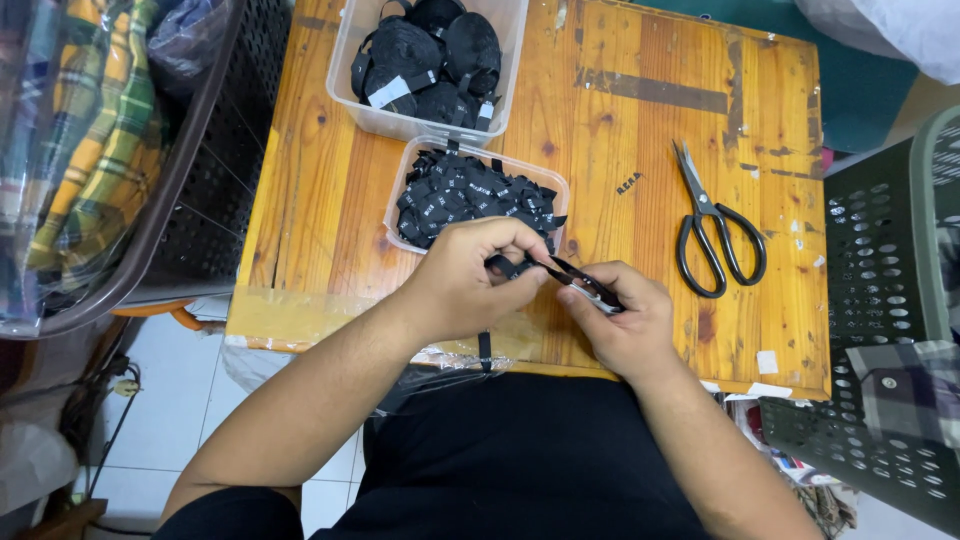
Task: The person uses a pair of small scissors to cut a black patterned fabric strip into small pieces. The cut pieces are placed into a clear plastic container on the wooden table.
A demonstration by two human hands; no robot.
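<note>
At the far left of the frame a dark perforated plastic basket [215, 190] holds bagged plaid cloth, crowding the left edge of the worn orange wooden table [640, 150]. Left of centre sit two clear plastic tubs: the upper one [345, 60] filled with rolled black straps, the lower one [400, 195] heaped with small black woven labels. Just below it, at the table's near edge, the left hand [465, 280] and right hand [625, 325] each pinch shut on one end of a thin black fabric label strip [560, 270], stretched between them. It looks light, limp and easily creased, best held by its ends. Black-handled scissors [712, 235] lie right of centre amid bare tabletop; a grey-green perforated crate [880, 300] hems the right edge.
</note>
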